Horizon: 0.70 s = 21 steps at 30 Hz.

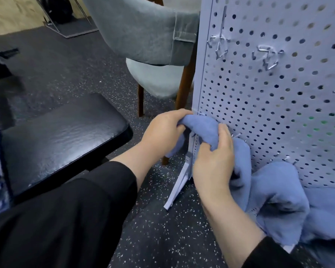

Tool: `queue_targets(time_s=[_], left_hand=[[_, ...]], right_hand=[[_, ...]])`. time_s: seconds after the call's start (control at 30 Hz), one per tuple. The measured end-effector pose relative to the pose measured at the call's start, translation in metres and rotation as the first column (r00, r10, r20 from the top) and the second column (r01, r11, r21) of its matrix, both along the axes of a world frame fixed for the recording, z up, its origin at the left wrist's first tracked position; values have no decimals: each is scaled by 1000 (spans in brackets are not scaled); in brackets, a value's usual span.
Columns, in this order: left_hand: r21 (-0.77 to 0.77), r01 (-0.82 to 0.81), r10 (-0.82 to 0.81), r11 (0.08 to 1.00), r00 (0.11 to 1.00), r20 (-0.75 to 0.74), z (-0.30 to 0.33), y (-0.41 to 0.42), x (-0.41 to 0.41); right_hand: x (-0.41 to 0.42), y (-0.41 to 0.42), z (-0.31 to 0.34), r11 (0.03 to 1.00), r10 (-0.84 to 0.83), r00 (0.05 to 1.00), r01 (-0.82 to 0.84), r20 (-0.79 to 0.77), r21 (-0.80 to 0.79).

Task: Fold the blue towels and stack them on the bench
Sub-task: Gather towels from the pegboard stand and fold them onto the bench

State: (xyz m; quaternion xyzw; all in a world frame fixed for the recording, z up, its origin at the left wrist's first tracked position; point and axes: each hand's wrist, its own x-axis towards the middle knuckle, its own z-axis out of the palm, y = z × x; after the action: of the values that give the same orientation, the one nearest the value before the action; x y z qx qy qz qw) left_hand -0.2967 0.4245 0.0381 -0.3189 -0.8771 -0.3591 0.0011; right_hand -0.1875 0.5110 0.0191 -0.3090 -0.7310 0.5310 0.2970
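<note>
head view: left hand (163,130) and right hand (214,157) both gripping blue towel (205,130)

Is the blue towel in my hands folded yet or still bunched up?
Bunched up: the towel sags crumpled between left hand and right hand, with no flat layers.

We see the bench (66,136) at left and the pegboard panel (278,93) upright at right, with a chair (153,55) behind, between them. Our left hand (162,130) and right hand (213,161) meet on a towel (201,128) at the panel's front edge; more towels (278,200) lie against its foot.
</note>
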Motion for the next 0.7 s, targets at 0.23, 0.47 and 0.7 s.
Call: queue_targets(time_s=[0.23,0.47,0.7], left_hand=[[80,-86,65,993,969,238,-38,-4,14],[18,-219,198,975,911,361,-69,-4,38],[-48,-112,121,993,879,460,-64,-33,60]], right_hand=[[7,-5,-27,967,159,980,-180,121,182],[6,-1,-18,938,252,948,-288,193,191],[12,-5,6,848,319,910,-398,264,349]])
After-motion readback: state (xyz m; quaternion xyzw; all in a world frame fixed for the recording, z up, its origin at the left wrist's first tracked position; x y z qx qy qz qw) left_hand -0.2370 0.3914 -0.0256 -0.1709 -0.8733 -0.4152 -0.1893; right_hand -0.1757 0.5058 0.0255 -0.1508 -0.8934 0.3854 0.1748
